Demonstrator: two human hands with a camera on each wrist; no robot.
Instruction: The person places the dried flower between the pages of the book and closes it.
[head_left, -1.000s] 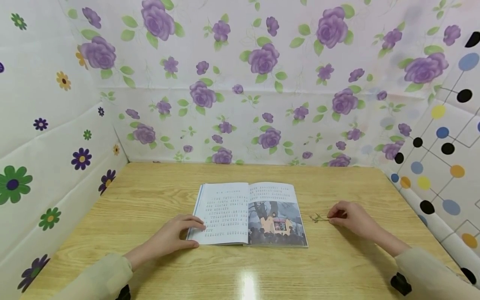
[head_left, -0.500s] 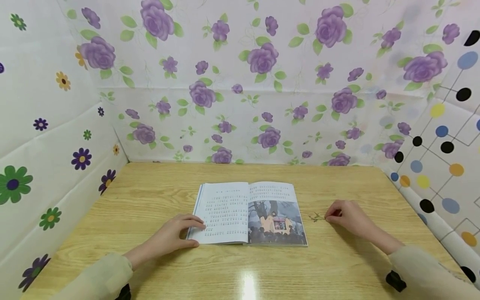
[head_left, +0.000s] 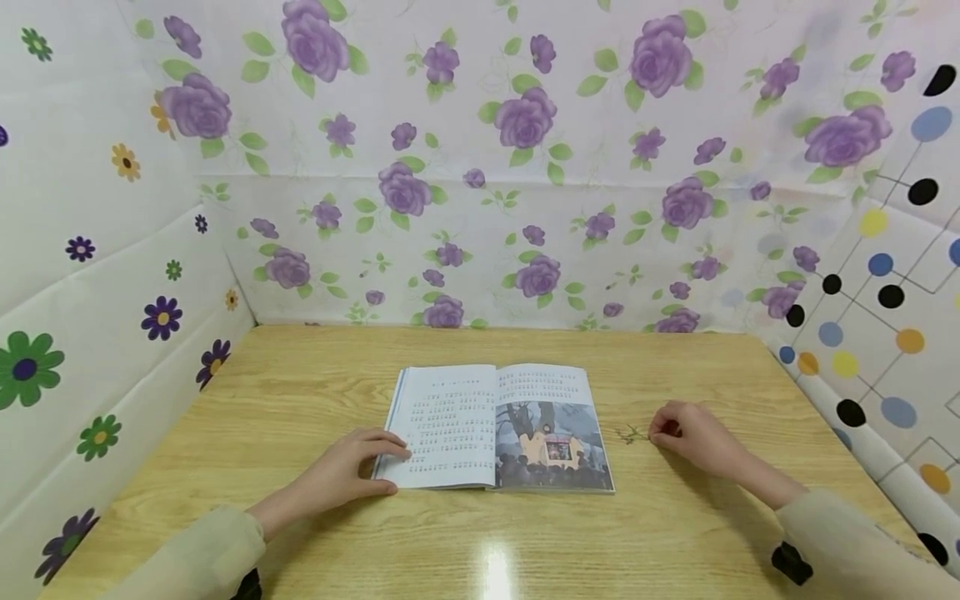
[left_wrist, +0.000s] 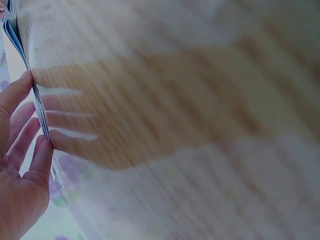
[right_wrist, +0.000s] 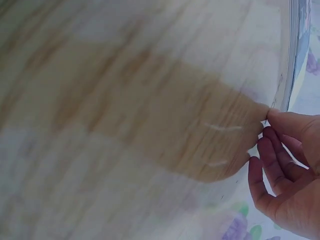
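An open book point(head_left: 457, 442) lies on the wooden table, with printed text on the left page and a dark illustration on the right one. My left hand point(head_left: 348, 468) rests at the book's lower left, fingers on the page and thumb by the near corner. To the right of the book, my right hand point(head_left: 696, 440) pinches the end of a thin sprig point(head_left: 631, 433) with small greenish-brown tips. The sprig lies close over the tabletop, pointing toward the book. In the right wrist view the fingertips point(right_wrist: 272, 114) come down to the table, near the book's edge point(right_wrist: 289, 55).
The wooden table point(head_left: 315, 358) is bounded at the back by a cloth with purple roses point(head_left: 480, 167). A flower-print cloth point(head_left: 97, 275) stands at the left, and one with coloured dots point(head_left: 862, 333) at the right. Light reflects off the table's near middle point(head_left: 497, 567).
My right hand has shifted slightly left toward the book, its fingers closer to the sprig's tips, then stayed nearly still. My left hand and the book have not visibly moved.
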